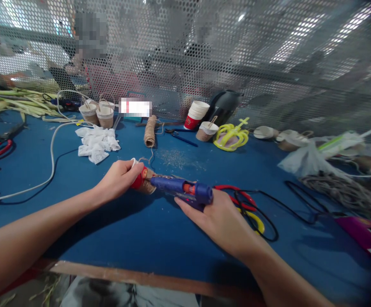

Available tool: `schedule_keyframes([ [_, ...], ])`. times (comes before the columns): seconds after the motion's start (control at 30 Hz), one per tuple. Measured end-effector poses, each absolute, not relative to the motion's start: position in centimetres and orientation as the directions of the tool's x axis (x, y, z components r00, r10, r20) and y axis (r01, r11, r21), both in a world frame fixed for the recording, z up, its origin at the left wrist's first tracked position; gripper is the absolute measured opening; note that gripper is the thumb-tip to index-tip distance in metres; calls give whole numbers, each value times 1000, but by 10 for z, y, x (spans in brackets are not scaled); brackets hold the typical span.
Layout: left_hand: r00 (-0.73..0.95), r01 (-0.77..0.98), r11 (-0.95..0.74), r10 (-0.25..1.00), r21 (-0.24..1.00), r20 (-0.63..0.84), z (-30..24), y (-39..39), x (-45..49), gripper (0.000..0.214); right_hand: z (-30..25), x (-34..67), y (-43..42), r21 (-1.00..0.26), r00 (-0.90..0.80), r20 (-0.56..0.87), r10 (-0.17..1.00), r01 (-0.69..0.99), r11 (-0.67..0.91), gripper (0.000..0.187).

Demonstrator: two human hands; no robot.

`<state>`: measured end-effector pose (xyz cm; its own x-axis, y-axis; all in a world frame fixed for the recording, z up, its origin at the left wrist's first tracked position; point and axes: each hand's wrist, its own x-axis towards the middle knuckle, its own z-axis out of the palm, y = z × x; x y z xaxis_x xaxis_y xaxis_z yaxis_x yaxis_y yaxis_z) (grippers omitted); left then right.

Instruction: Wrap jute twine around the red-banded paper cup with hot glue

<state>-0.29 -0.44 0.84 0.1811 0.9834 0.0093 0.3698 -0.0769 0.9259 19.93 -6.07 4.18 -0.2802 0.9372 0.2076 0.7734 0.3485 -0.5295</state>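
My left hand [121, 177] is closed around a red paper cup [137, 179] tipped on its side, part of its wall wound with brown twine [147, 184]. In my right hand [224, 221] is a blue hot glue gun [182, 187], its nozzle against or very close to the twine-wrapped part of the cup. A strand of twine runs from the cup back to a twine spool [150, 131] lying on the blue table. My fingers partly hide the cup's rim.
Behind stand twine-wrapped cups [105, 114], stacked paper cups [197, 114], pliers [182, 137] and a yellow crown-shaped piece [231, 135]. Crumpled white cloth or paper [97, 143] lies left. Red-and-yellow-handled scissors [258, 221] and a black cord [276, 232] lie right. A perforated metal screen [172, 59] closes the back.
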Motion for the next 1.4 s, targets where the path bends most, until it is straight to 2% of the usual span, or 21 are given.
schedule_keyframes([
  [0.4,190,386,-99,982,917,27,9,-5,-4,38,42,199,-62,-545,-270,200,942,768,336,11],
  [0.63,256,457,-206,962,865,95,4,-7,-6,43,44,204,-56,-609,-227,174,958,740,285,14],
  [0.77,302,480,-252,947,840,111,4,-8,-7,44,46,204,-55,-596,-208,136,969,764,248,15],
  [1.4,346,472,-310,926,825,150,1,-6,-9,45,48,203,-55,-632,-195,94,976,746,210,17],
])
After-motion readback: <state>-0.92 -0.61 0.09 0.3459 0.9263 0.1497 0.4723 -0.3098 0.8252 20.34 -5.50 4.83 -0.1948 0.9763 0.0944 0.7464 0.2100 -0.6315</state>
